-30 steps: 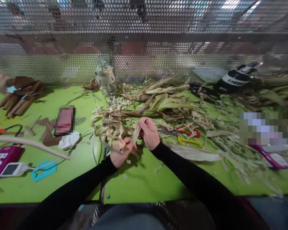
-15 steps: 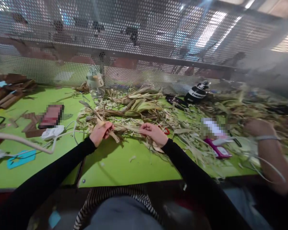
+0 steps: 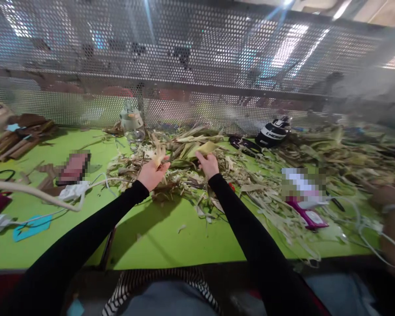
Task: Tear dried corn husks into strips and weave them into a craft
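Over counter [image 3: 187, 248], pinches probably flimsy husk [image 3: 159, 153], best held low, in left hand [image 3: 153, 174], eleven o'clock; cannot tell for right hand [image 3: 210, 166].

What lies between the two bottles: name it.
In the head view, husks lie between the pale bottle and the black bottle, with a dark item nearer the latter.
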`<state>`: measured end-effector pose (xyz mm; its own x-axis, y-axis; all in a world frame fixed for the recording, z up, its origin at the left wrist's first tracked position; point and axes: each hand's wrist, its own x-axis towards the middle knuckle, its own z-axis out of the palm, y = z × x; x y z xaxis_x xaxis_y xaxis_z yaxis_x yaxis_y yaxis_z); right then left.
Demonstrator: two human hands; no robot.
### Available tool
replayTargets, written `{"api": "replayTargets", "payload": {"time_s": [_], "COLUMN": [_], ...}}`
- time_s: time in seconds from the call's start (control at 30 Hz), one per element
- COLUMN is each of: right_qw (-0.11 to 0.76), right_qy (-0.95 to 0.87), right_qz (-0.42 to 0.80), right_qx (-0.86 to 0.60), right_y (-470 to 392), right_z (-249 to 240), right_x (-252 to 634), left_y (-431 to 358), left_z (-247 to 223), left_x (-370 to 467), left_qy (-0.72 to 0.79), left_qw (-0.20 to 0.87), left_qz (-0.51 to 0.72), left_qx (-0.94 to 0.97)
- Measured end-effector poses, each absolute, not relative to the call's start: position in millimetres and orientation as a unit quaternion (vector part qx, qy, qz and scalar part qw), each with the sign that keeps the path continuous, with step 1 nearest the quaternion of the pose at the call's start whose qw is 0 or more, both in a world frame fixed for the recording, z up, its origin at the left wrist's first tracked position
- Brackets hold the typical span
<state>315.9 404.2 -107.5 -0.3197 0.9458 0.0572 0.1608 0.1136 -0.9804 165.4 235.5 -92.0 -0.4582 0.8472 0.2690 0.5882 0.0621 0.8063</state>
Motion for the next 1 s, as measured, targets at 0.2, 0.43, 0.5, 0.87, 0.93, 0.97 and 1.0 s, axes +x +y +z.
{"api": "replayTargets", "payload": {"time_s": [0.2, 0.43, 0.5, 0.87, 0.93, 0.97, 1.0], "right_qw": [0.391, 0.288, 0.356, 0.448, 0.295, 0.216, 0.157], "right_qy": [-0.669, -0.806, -0.787, -0.795, -0.899, -0.935, -0.958], "right_qz": [0.466, 0.37, 0.375, 0.365, 0.281, 0.242, 0.206], "right_qx": [-0.427, -0.361, -0.336, -0.185, -0.16, -0.142, -0.121], "right_y": [392.2, 373.8, 372.4, 356.8, 343.8, 336.2, 328.7], "right_z": [-108.9, -72.9, -60.5, 12.9, -1.5, -13.7, -28.0], "right_x": [331.6, 362.7, 362.5, 369.1, 362.6, 355.4, 346.3], "left_y": [248.8, 223.2, 220.6, 197.1, 183.1, 177.0, 171.9], "left_z": [-96.0, -92.6, -89.5, -42.0, -34.2, -32.6, -32.6], "left_x": [163.3, 147.7, 153.5, 184.7, 180.6, 179.2, 178.0], "left_qy": [0.746, 0.754, 0.756, 0.664, 0.663, 0.665, 0.666], "left_qw": [0.168, 0.146, 0.138, 0.092, 0.086, 0.082, 0.078], "left_qz": [0.36, 0.15, 0.185, 0.432, 0.481, 0.5, 0.516], "left_qx": [0.535, 0.622, 0.613, 0.604, 0.567, 0.549, 0.533]}}
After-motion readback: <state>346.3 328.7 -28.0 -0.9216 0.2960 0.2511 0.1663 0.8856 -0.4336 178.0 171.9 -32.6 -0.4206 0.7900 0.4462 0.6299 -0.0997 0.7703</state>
